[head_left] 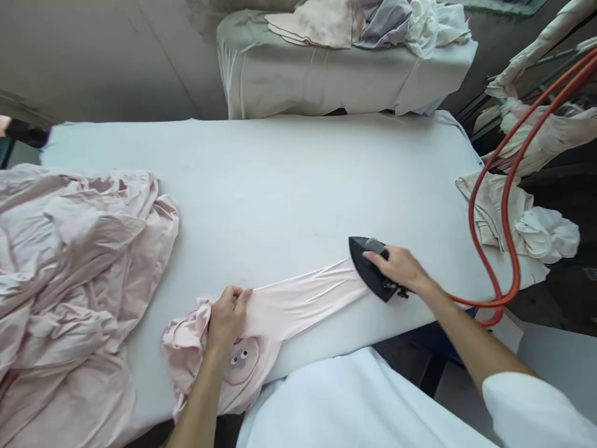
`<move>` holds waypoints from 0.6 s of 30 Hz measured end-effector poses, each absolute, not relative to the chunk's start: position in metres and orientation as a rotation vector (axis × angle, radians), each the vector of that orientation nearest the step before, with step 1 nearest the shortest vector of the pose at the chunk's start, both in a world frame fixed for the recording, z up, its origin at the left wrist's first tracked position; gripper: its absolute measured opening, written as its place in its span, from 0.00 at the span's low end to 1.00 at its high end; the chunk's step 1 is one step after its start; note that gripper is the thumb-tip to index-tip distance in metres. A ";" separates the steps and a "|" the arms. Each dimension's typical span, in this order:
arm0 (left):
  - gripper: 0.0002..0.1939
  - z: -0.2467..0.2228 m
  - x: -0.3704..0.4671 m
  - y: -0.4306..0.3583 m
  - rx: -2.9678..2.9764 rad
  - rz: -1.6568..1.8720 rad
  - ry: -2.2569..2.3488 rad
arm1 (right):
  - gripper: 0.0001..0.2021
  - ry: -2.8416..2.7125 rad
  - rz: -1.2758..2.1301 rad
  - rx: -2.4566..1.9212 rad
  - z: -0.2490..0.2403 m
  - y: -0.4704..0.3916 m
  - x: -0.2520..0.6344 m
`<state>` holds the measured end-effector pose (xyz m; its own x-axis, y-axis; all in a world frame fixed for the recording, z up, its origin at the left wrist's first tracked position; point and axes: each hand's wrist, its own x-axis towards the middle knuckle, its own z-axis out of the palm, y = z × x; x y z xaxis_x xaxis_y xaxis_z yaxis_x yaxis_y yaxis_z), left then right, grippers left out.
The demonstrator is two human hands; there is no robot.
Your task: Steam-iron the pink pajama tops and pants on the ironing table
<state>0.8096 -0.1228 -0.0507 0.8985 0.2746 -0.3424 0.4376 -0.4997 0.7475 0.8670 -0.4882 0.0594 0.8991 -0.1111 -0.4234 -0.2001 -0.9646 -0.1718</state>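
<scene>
A pale pink garment point(298, 305) lies near the front edge of the white-covered table, one sleeve stretched out to the right. A round face with two eyes is printed on its body, partly behind my left forearm. My left hand point(228, 317) pinches the cloth at the shoulder end of the sleeve. My right hand point(396, 264) grips the handle of a black iron point(368, 274), which rests on the far end of the sleeve and hides it. The garment's left part is bunched up beside my left wrist.
A large heap of pink garments point(79, 286) covers the table's left side. Orange hoses point(508, 211) hang at the right and run to the iron. Folded cream cloth point(494, 205) lies at the right edge. A covered ledge point(321, 81) behind the table point(298, 180) holds more garments.
</scene>
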 end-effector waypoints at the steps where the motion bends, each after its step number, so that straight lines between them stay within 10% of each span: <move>1: 0.17 -0.049 0.811 -0.124 2.125 -0.227 0.526 | 0.27 0.200 0.643 -2.833 0.059 -0.506 0.869; 10: 0.16 -0.030 0.809 -0.115 2.455 0.048 0.159 | 0.26 0.155 0.610 -2.978 0.060 -0.594 0.890; 15: 0.16 0.051 0.781 -0.137 2.371 -0.448 -0.212 | 0.24 -0.092 -0.014 -3.047 0.076 -0.540 0.875; 18: 0.10 0.081 0.802 -0.188 2.059 -0.833 -0.556 | 0.20 -0.672 0.478 -2.458 0.063 -0.446 0.813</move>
